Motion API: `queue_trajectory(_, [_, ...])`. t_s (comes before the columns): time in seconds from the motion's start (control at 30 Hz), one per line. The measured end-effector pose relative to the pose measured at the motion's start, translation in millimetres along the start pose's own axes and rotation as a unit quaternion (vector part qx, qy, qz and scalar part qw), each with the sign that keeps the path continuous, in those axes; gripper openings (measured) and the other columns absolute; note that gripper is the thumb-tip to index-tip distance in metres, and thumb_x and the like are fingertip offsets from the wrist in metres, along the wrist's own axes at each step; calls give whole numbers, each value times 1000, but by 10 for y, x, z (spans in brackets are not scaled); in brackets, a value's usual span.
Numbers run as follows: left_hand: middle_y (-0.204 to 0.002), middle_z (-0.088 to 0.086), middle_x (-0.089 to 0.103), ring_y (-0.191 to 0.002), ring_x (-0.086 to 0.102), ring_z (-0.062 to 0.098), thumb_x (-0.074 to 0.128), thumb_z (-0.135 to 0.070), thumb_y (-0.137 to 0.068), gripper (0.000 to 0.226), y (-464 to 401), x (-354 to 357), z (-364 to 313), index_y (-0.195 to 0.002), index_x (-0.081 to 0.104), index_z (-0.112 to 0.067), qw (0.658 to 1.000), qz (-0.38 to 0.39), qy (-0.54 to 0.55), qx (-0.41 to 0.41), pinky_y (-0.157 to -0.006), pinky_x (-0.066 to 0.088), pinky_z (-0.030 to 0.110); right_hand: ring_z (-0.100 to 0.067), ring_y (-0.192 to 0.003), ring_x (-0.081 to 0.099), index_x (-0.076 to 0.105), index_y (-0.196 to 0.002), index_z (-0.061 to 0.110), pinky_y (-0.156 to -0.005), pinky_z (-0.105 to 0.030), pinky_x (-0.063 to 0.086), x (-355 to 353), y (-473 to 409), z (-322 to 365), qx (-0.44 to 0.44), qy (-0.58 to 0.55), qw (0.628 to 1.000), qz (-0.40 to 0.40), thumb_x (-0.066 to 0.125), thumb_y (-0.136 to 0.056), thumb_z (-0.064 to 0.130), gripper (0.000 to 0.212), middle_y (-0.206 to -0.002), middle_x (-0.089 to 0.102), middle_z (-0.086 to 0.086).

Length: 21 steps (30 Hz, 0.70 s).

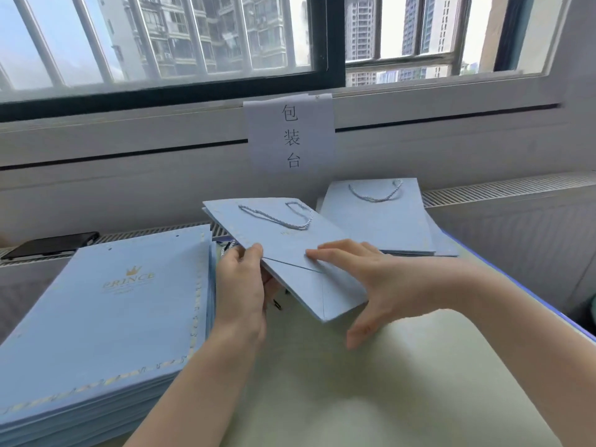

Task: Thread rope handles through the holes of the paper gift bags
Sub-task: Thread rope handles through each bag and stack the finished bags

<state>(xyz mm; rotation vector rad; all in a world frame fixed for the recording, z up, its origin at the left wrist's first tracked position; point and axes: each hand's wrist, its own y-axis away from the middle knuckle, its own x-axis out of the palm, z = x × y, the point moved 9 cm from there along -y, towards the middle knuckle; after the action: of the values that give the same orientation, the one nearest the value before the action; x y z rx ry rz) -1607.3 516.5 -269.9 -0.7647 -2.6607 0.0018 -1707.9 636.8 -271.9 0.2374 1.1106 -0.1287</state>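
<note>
Both my forearms reach over the pale, smooth table. Behind it runs a barred window facing tower blocks, its white sill hung with a paper sign bearing three characters. On my left lies a thick stack of flat blue paper bags, gold-edged, printed PRINCE, with punched holes along the top. At the back right sits a smaller pile, its top bag already fitted with a twisted rope. Between them I hold one bag tilted above the table, a handle looped through its upper edge. My left hand pinches its left edge, thumb on top; my right hand rests spread fingers on its face, thumb hanging below. A dark phone lies on the vent far left.
</note>
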Motion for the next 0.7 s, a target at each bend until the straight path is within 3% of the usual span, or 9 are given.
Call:
queue_trajectory(0.1, [-72, -2, 70, -60, 66, 7, 42, -14, -99, 22, -3, -7, -32, -89, 60, -9, 1000, -4, 24, 11, -49, 50, 18, -6, -124, 28, 12, -141, 51, -90, -31, 42, -148, -41, -31, 19, 156, 984, -79, 60, -84, 19, 81, -140, 23, 23])
queue_trajectory(0.23, [-88, 4, 74, -79, 71, 19, 33, -12, -101, 26, -22, 66, -118, -107, 58, -9, 998, 27, 53, 26, -66, 57, 24, -23, -85, 61, 52, -108, 37, -56, -29, 37, -727, 225, 196, -62, 266, 873, -405, 49, -90, 21, 25, -92, 61, 7])
queue_trajectory(0.3, [-94, 2, 73, -86, 70, 17, 32, -12, -101, 28, -7, 85, -129, -113, 57, -14, 998, 35, -27, 53, -69, 55, 20, -27, -58, 52, 45, -87, 27, -49, -26, 32, -925, 419, 115, -74, 237, 822, -513, 50, -89, 28, 5, -68, 51, 5])
queue_trajectory(0.33, [-96, -2, 71, -88, 68, 12, 34, -12, -100, 27, 4, 95, -133, -115, 57, -17, 990, 36, -109, 82, -70, 52, 16, -29, -55, 46, 43, -80, 23, -49, -28, 32, -1007, 480, 3, -51, 203, 813, -543, 49, -89, 31, 14, -63, 43, 5])
queue_trajectory(0.4, [-107, -6, 66, -97, 61, 7, 40, -14, -97, 29, 32, 117, -114, -123, 52, -22, 940, 33, -309, 141, -77, 48, 15, -33, -56, 40, 41, -68, 14, -52, -32, 31, -1115, 496, -276, 3, 87, 815, -573, 45, -88, 40, 33, -57, 37, 2])
queue_trajectory(0.47, [-130, -1, 54, -118, 49, 16, 42, -18, -96, 41, 31, 182, 38, -137, 41, -20, 852, 60, -499, 150, -96, 40, 29, -29, -56, 37, 41, -64, 11, -53, -32, 31, -1127, 469, -501, 27, -85, 812, -577, 44, -91, 40, 40, -56, 38, -2])
queue_trajectory(0.57, [-141, 6, 39, -130, 33, 26, 38, -27, -97, 47, 30, 213, 361, -142, 27, -17, 695, 107, -704, 93, -103, 30, 36, -19, -55, 46, 54, -79, 6, -51, -31, 43, -929, 343, -851, 65, -413, 732, -538, 42, -100, 31, 35, -64, 54, -7])
queue_trajectory(0.63, [-135, 7, 41, -127, 35, 26, 37, -29, -96, 40, 55, 189, 422, -134, 31, -17, 661, 105, -738, 79, -101, 30, 37, -19, -66, 57, 56, -93, 5, -61, -35, 56, -722, 285, -1021, 129, -523, 674, -505, 38, -101, 32, 34, -83, 68, -10])
queue_trajectory(0.7, [-133, 8, 44, -125, 37, 27, 37, -29, -95, 37, 50, 152, 444, -130, 35, -17, 662, 101, -740, 69, -100, 31, 37, -13, -69, 61, 56, -94, 13, -53, -23, 55, -558, 251, -1131, 171, -576, 636, -484, 37, -101, 35, 30, -86, 66, 0])
